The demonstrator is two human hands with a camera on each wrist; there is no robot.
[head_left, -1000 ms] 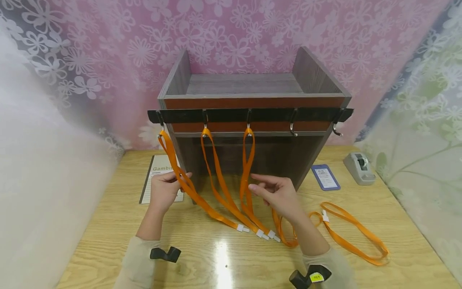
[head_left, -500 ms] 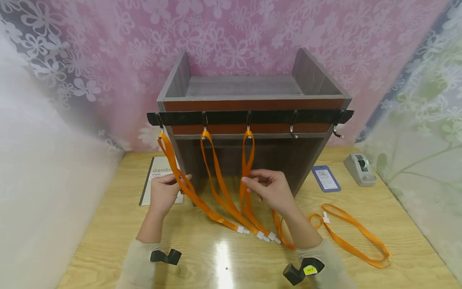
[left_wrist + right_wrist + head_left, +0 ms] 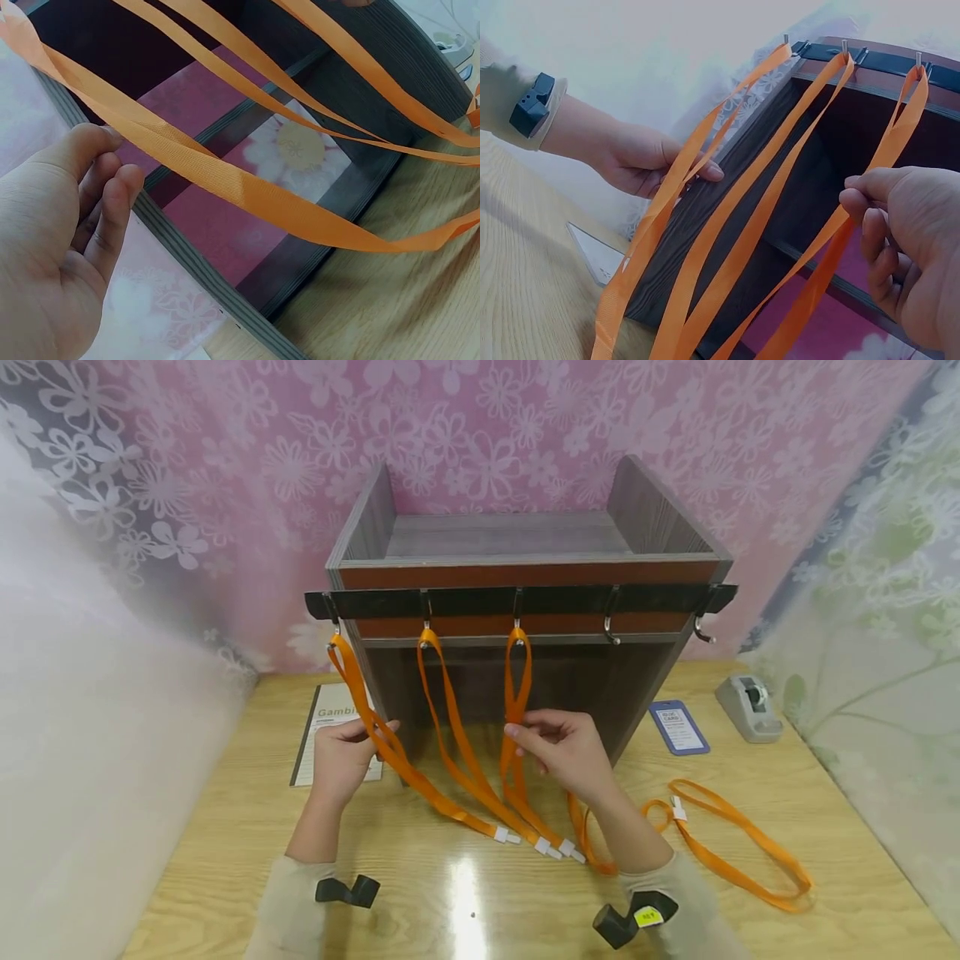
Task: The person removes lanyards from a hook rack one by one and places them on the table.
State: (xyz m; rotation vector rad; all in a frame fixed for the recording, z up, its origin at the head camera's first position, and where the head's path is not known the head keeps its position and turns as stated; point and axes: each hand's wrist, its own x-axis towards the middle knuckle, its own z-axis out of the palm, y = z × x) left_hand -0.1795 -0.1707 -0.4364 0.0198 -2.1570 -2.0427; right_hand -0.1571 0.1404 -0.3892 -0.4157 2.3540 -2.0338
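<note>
Three orange lanyards hang from a black hook rail [image 3: 472,602], their white clips [image 3: 545,846] on the table. My left hand [image 3: 342,766] pinches the leftmost lanyard [image 3: 355,677] partway down; in the left wrist view its fingertips reach the edge of the strap [image 3: 240,187], other fingers curled. The middle lanyard [image 3: 450,693] hangs untouched between my hands. My right hand [image 3: 573,756] pinches the third lanyard [image 3: 515,708] below its loop, thumb in front. In the right wrist view, the right hand [image 3: 922,240] hides part of that strap.
The rail runs across the front of a grey wooden shelf [image 3: 510,535]; its two right hooks [image 3: 611,631] hold nothing. More orange lanyard [image 3: 708,864] lies at right. A blue card holder [image 3: 678,727], a tape dispenser [image 3: 748,708] and a printed booklet [image 3: 303,764] also lie about.
My right hand has moved left onto the third lanyard and now pinches it. My left hand has stayed at the leftmost lanyard.
</note>
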